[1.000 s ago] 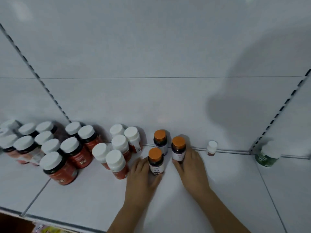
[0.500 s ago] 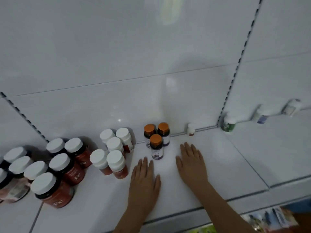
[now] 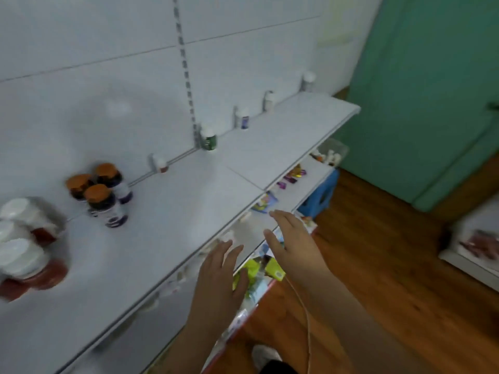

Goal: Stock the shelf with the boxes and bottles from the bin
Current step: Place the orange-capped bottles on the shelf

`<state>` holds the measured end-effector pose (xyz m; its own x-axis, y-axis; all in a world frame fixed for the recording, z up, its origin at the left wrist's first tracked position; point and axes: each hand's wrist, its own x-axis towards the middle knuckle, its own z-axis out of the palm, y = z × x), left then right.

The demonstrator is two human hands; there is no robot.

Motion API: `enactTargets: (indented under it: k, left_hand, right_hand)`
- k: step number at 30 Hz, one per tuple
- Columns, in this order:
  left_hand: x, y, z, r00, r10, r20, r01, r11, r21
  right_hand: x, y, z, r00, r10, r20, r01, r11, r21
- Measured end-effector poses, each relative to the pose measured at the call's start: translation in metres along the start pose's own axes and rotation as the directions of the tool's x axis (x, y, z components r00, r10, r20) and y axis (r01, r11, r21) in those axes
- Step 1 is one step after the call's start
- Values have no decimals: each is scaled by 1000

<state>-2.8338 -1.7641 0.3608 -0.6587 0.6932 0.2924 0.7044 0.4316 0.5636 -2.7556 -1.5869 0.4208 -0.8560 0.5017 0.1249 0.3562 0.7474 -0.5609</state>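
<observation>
Both hands empty, fingers spread: left hand (image 3: 220,276), right hand (image 3: 293,247) near shelf (image 3: 167,238) edge. Orange-capped bottles (image 3: 101,197) far left — probably light, rigid, smooth (grasp body below cap).

White-capped red bottles (image 3: 24,255): motion-blurred, cut by left edge. Orange-capped bottles (image 3: 104,203): labels unreadable. Lower-shelf packets (image 3: 259,271): partly hidden behind both hands (contents indistinct). Bin (image 3: 330,155): contents too small.
</observation>
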Motion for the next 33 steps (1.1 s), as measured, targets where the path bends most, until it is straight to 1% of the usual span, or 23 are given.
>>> enactTargets:
  k: [4, 8, 13, 17, 19, 21, 25, 30, 33]
  left_hand:
    - [28, 52, 37, 989, 71, 131, -61, 995, -81]
    - [63, 104, 80, 959, 126, 253, -102, 989, -106]
    - [118, 175, 150, 930, 165, 329, -133, 984, -116]
    - [162, 236, 206, 903, 202, 379, -178, 979, -98]
    - [185, 262, 231, 899, 211, 384, -188, 977, -97]
    - [207, 282, 253, 908, 197, 369, -173, 980, -96]
    - [245, 306, 289, 918, 177, 354, -160, 984, -78]
    - [306, 314, 336, 916, 152, 371, -145, 988, -46]
    - [354, 311, 370, 911, 166, 378, -158, 986, -51]
  right_hand:
    - [-13, 55, -58, 984, 102, -147, -99, 995, 30]
    - [-16, 120, -103, 954, 207, -217, -199, 978, 56]
    - [-4, 207, -166, 939, 236, -250, -236, 971, 30]
    - [18, 278, -225, 936, 217, -277, -231, 973, -19]
    - [31, 310, -252, 937, 210, -280, -231, 972, -43]
    - [46, 339, -273, 941, 198, -274, -222, 973, -57]
    - [82, 387, -306, 950, 173, -259, -201, 976, -84]
    - [142, 443, -329, 955, 161, -250, -193, 975, -112]
    - [188, 480, -334, 960, 156, -231, -191, 972, -136]
